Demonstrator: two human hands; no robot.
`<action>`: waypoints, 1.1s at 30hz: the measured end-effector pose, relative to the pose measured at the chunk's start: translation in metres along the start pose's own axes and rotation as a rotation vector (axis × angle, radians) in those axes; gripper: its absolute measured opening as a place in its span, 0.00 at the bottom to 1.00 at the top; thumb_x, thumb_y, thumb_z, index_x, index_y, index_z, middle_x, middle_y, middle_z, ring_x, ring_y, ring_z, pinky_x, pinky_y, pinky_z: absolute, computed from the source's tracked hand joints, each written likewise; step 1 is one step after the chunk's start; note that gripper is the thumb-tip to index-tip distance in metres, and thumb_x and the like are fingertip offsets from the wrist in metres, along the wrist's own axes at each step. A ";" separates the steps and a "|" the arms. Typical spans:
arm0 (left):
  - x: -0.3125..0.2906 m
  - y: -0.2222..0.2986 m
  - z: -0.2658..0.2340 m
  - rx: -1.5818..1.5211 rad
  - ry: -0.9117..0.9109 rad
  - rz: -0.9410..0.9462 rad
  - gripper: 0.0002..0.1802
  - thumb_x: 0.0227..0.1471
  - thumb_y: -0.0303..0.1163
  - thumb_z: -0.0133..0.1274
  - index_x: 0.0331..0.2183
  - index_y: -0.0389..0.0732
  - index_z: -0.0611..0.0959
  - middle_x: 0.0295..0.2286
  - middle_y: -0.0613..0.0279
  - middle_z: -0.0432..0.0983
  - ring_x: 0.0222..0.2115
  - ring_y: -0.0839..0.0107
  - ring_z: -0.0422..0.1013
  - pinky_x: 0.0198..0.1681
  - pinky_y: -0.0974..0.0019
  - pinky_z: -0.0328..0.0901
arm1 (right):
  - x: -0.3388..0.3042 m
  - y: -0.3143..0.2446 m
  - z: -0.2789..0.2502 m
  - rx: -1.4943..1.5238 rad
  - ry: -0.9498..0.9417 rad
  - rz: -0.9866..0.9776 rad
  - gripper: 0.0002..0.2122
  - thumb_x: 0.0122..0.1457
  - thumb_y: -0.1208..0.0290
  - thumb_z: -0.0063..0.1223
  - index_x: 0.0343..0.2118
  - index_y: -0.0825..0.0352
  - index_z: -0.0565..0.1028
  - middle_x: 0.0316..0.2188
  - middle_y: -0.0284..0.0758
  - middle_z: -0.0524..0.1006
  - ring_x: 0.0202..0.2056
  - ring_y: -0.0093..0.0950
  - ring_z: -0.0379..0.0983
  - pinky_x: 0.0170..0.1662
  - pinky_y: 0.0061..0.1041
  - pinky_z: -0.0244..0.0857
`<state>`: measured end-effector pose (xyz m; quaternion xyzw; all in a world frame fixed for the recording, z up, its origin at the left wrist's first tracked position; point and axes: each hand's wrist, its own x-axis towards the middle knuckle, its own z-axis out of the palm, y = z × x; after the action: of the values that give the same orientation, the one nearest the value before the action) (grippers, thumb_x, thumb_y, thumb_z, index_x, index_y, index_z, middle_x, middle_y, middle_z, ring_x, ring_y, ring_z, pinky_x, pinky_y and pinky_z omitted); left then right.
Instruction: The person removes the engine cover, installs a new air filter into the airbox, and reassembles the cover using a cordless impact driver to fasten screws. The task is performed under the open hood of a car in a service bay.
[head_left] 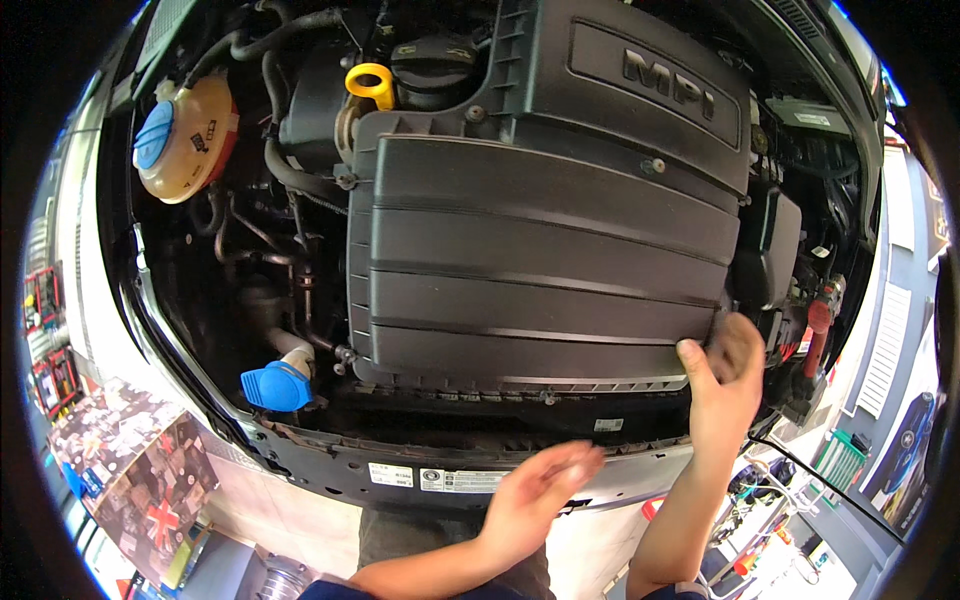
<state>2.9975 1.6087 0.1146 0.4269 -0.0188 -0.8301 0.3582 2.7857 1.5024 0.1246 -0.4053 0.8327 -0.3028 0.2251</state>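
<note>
Across an open engine bay, seen from above with twelve o'clock at the view's top, a patterned box (165, 490) sits at eight o'clock, outside the car. Inside the bay, a cream reservoir (208, 140) with a round blue cap (152, 135) occupies ten o'clock, while a ribbed blue filler cap (277, 386) tops a neck at eight. A yellow ring handle (370, 86) stands at eleven, just beside a black filler cap (433, 68). At the center lies the broad, ribbed black engine cover (540, 250), seated in the bay. The left hand (540, 490), between five and six o'clock, hovers over the front panel (350, 468), fingers loosely extended and blurred, nothing visible in its hold. The right hand (725, 380), between three and four, reaches the cover's near right corner, thumb and fingers parted; whether they touch it cannot be told. Beyond, a black box (778, 245) and a red fitting (820, 318) line three o'clock.
</note>
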 end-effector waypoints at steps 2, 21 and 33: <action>-0.026 0.023 -0.032 0.187 -0.009 0.182 0.14 0.66 0.30 0.48 0.48 0.31 0.78 0.43 0.44 0.80 0.45 0.56 0.78 0.54 0.52 0.71 | 0.001 -0.021 0.007 -0.128 0.128 -0.281 0.36 0.55 0.58 0.68 0.64 0.69 0.64 0.64 0.45 0.66 0.65 0.41 0.62 0.67 0.42 0.54; 0.032 0.156 -0.131 0.644 0.165 0.825 0.25 0.64 0.37 0.55 0.53 0.25 0.77 0.56 0.42 0.70 0.57 0.59 0.68 0.63 0.60 0.60 | 0.049 -0.040 0.054 -0.455 0.114 -0.618 0.29 0.72 0.50 0.33 0.66 0.68 0.62 0.69 0.49 0.56 0.69 0.46 0.54 0.69 0.41 0.47; 0.033 0.149 -0.149 0.396 0.323 0.681 0.23 0.67 0.40 0.45 0.51 0.31 0.80 0.51 0.48 0.78 0.51 0.67 0.75 0.53 0.68 0.69 | -0.107 -0.020 0.057 -0.429 -0.188 -0.762 0.19 0.46 0.91 0.64 0.44 0.77 0.79 0.33 0.45 0.82 0.36 0.33 0.80 0.43 0.28 0.73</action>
<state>3.1788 1.5190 0.0476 0.5812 -0.2615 -0.5673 0.5215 2.8933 1.5612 0.1116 -0.7463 0.6440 -0.1464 0.0829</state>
